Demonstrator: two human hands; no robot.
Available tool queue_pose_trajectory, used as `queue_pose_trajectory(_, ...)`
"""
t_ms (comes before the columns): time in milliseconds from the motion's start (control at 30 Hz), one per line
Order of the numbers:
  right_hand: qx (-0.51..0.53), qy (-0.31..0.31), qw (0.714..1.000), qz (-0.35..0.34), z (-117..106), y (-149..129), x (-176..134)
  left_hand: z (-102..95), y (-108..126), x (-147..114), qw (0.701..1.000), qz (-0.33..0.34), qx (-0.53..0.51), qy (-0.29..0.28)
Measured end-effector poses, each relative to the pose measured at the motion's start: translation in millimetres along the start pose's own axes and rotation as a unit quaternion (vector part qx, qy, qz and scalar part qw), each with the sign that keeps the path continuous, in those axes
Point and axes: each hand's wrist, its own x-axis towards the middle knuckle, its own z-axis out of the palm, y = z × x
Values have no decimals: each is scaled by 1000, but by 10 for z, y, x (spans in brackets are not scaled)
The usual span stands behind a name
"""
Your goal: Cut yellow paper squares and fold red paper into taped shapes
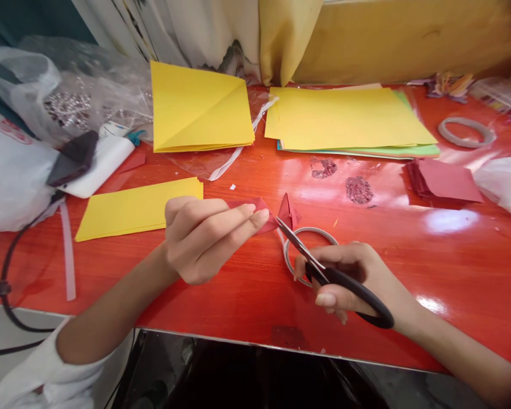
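Note:
Between its fingers and thumb, my left hand (208, 236) pinches a folded piece of red paper (262, 205). My right hand (357, 272) is closed round the black handles of a pair of scissors (323, 270). The blade tips are at the right end of the held paper; whether they touch it I cannot tell. Just behind the tips a small folded red paper piece (287, 211) stands on the table. A roll of thin tape (317, 232) lies under the scissors, partly hidden by them and by my right hand.
Yellow sheets (204, 108) and a stack of coloured paper (349, 119) lie at the back. Yellow strips (132, 209) are at left, red squares (445, 180) and another tape roll (466, 132) at right. Plastic bags (15, 170) crowd the left side of the red table (221, 309).

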Motion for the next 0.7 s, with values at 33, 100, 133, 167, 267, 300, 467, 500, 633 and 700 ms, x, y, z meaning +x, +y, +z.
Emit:
queue_pose_trajectory(33,2,1,1000,3,4,-3,-2,-2,2,5,1000,-1,2,-1)
queue_pose_trajectory(100,4,2,1000,8,9,-6,-2,-12,7,26,1000,-2,9,-6)
queue_pose_trajectory(133,6,2,1000,11,11,-6,-1,-18,9,39,1000,-3,13,-9)
queue_pose_trajectory(167,9,2,1000,12,12,-5,1,-24,11,51,1000,-2,17,-13)
queue_pose_trajectory(267,18,2,1000,15,14,2,8,-36,12,69,1000,2,23,-19)
queue_pose_trajectory(300,20,2,1000,16,15,4,9,-36,12,65,999,2,25,-21)
queue_pose_trajectory(467,28,7,1000,11,27,1,13,-16,8,15,1000,-2,25,-13)
queue_pose_trajectory(500,28,7,1000,11,28,0,16,-11,8,7,1000,-2,22,-8)
queue_pose_trajectory(633,34,4,999,11,25,1,33,-5,6,-3,1000,2,11,-5)
queue_pose_trajectory(700,39,8,999,4,19,11,37,-7,8,-3,1000,-1,12,-9)
